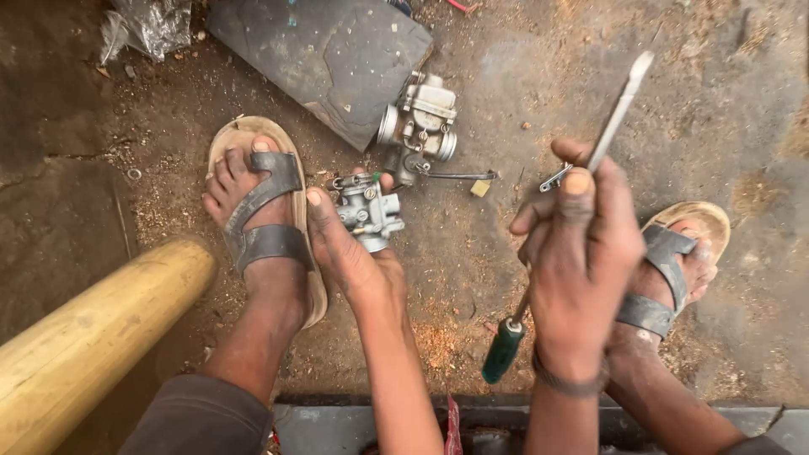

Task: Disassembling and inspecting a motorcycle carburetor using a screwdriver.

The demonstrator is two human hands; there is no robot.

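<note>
Left hand low in the middle of the view, fingers curled and pressed around a small grey metal carburettor, thumb up along its near side; gripped just above the ground, between the two feet. Carburettor's bulk upright in the grasp, levers and screw heads turned upward and away from the wearer, its body short, with no clear long axis to tell.

Right hand raised to the right, fingers wrapped tight and thumb laid flat along the shaft of a screwdriver. Long axis slanted: green handle down and to the left, near the wrist; flat metal tip up and to the right, pointing away from the body. A second thin metal piece showing beside the fingers, too small to identify.

A second, larger carburettor lying on the ground just beyond the held one, a thin rod sticking out to its right, a small yellowish scrap next to that. Propped partly on a dark flat slab.

Bare earth underfoot, brown and packed, strewn with sawdust and small grit. Crumpled clear plastic at the top left. A thick yellow cylinder slanting in from the lower left. Left foot and right foot in worn sandals with dark straps, planted well apart. Grey metal edge along the bottom.
</note>
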